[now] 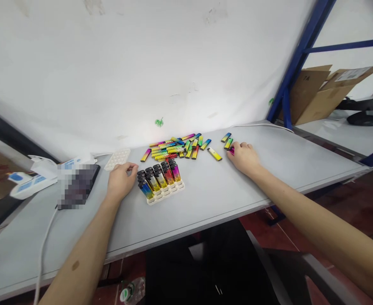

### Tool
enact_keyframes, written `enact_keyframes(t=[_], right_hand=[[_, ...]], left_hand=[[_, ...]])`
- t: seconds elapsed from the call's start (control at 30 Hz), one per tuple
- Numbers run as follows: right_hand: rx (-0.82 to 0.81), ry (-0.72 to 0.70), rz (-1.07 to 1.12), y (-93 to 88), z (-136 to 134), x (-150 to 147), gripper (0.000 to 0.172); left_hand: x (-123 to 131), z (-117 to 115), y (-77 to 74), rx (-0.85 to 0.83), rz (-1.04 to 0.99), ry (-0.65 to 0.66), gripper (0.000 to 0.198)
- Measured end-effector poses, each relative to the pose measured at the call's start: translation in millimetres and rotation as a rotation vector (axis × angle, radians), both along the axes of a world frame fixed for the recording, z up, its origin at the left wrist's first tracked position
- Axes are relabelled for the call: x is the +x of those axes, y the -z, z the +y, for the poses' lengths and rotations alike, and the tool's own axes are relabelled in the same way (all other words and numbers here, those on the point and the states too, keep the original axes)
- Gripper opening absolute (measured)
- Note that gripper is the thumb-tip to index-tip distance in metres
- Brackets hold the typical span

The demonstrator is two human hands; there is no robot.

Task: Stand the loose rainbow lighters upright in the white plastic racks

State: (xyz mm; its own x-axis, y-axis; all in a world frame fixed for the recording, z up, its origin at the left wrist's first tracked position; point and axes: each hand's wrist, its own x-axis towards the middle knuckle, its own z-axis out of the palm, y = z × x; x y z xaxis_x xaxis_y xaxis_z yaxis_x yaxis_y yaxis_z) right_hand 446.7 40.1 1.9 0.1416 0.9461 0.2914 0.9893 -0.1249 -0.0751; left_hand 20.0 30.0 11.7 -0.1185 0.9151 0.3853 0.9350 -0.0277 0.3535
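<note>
My right hand (244,157) rests on the table, its fingers closed on a magenta lighter (232,151) that is mostly hidden under the fingertips. Just beyond it lie a green-yellow lighter (228,144) and a blue-yellow lighter (226,137). My left hand (122,180) lies left of a cream rack (166,195), fingers loosely curled with a gap at the thumb and nothing visible in them. Rows of upright lighters (161,177) with black tops fill much of that rack. Behind it, several colourful lighters (173,149) lie in a loose pile; a yellow lighter (215,154) lies apart.
A second cream rack (118,159) lies behind my left hand. At the left are a dark, partly blurred phone-like object (78,186), white power strips (34,184) and a white cable (45,241). A wall closes the back; a blue frame (296,63) and cardboard boxes (326,93) stand right.
</note>
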Motion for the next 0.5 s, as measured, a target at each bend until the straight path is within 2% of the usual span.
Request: enact_keyframes(t=[0.13,0.33,0.5], right_hand=[[0.031,0.002,0.022,-0.3,-5.0,-1.3,0.04],[0.035,-0.033,0.063,-2.7,-11.0,-2.6,0.039],[0.059,-0.068,0.1,-3.5,-12.7,-2.8,0.039]], left_hand=[[0.3,-6.0,-0.8,0.002,0.05,0.024,0.03],[-4.6,-9.0,5.4,0.075,0.022,-0.069,0.032],[-6.8,-13.8,7.1,0.077,0.041,-0.057,0.034]])
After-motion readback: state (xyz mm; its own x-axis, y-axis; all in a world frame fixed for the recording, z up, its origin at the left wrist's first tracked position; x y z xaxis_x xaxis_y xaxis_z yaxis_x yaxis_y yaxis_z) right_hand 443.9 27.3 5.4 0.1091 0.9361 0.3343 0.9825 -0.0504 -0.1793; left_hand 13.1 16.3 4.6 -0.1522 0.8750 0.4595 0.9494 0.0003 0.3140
